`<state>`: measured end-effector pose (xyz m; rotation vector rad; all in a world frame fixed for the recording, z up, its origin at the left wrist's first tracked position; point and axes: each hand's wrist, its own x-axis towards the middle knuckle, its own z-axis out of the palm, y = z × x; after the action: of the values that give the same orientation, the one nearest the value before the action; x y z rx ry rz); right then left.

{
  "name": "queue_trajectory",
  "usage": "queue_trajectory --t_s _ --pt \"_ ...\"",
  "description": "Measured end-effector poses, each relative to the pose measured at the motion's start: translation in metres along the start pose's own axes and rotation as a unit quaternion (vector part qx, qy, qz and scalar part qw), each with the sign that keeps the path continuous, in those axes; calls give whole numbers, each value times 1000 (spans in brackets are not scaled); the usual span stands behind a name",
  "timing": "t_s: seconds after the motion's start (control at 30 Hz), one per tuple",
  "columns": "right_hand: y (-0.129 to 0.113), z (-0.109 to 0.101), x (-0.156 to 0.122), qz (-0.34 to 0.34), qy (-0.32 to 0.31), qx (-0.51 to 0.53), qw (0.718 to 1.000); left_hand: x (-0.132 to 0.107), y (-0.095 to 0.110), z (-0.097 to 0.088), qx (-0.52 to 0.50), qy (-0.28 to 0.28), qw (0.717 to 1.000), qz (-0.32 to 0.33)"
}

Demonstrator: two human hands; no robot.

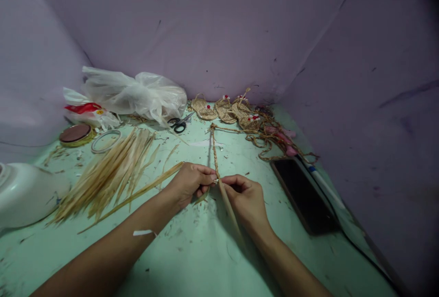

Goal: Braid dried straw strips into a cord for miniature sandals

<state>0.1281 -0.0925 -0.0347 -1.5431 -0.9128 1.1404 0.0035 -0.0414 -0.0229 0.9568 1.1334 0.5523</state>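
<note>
A thin braided cord [215, 151] of dry plant fibre runs from a knot near the back of the green tabletop [185, 251] toward me. My left hand [192, 182] pinches the near end of the cord from the left. From the other side, my right hand [247, 196] has its thumb and index finger closed on the same working end. A loose flat fibre strip [230, 208] hangs from there toward me, between the hands. Another long strip [144, 190] passes left behind my left wrist. A small white scrap [142, 232] lies on my left forearm.
Left of my hands lies a fan of dry fibre strips [106, 176], near a white container [27, 196]. Behind are scissors [179, 124], a plastic bag [137, 93], a tape ring [106, 141] and several woven slipper shapes [224, 110]. A phone [303, 196] and black cable [363, 253] lie right.
</note>
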Motion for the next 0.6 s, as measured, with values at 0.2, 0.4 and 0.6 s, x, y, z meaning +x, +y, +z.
queue_trajectory --t_s 0.2,0.4,0.6 --pt "-2 4 -2 9 16 56 998 4 -7 -1 -12 0 1000 14" --pt "-1 1 -2 -30 -4 -2 1000 2 -6 -2 -9 -25 999 25" --pt "2 1 -3 -55 22 -37 998 2 -8 -1 -5 -45 999 26"
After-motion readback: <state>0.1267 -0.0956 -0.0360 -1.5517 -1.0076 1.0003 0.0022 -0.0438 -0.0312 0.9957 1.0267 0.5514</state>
